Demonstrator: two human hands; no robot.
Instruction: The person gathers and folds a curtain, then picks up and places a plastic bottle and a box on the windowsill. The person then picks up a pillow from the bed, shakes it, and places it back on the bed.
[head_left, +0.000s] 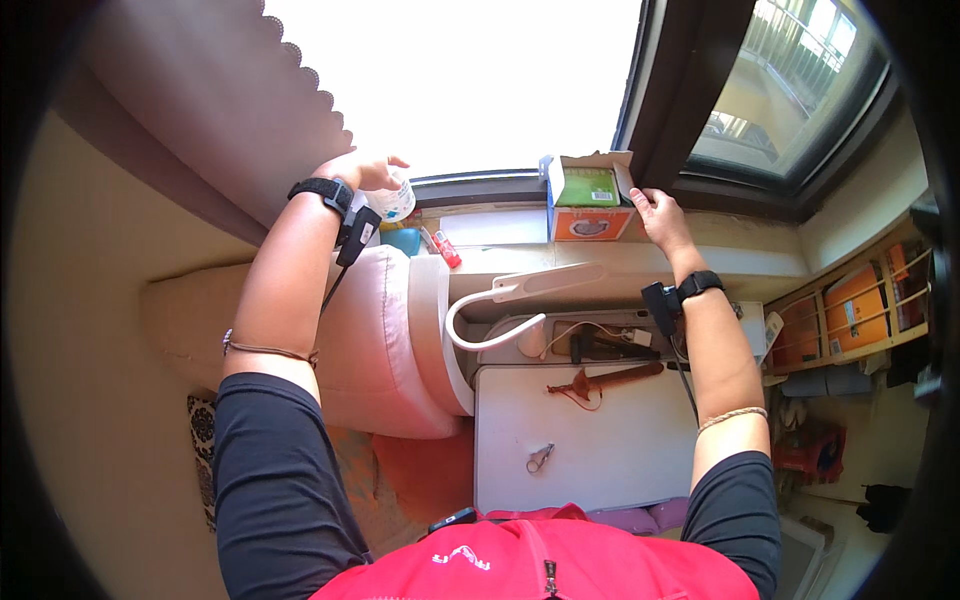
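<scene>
On the far left of the window sill, my left hand (368, 172) is at the upper edge of a white plastic tub (394, 203) with coloured print. Its thumb and a finger are spread, and the hand partly covers the tub's top. To the right, my right hand (660, 218) has its fingers on the right side of an open cardboard box (590, 222), orange and white in front. A green panel (590, 187) shows in the box's opening, and its flaps stand up. My right fingertips are partly hidden.
By the tub are a blue item (402, 241) and a red-and-white item (446, 248). A white gooseneck lamp (500, 290) arches below the sill. On the white table (600, 440) lie a brown sheath-like object (610, 380) and small scissors (540, 458). A pink cushioned seat (370, 340) stands left.
</scene>
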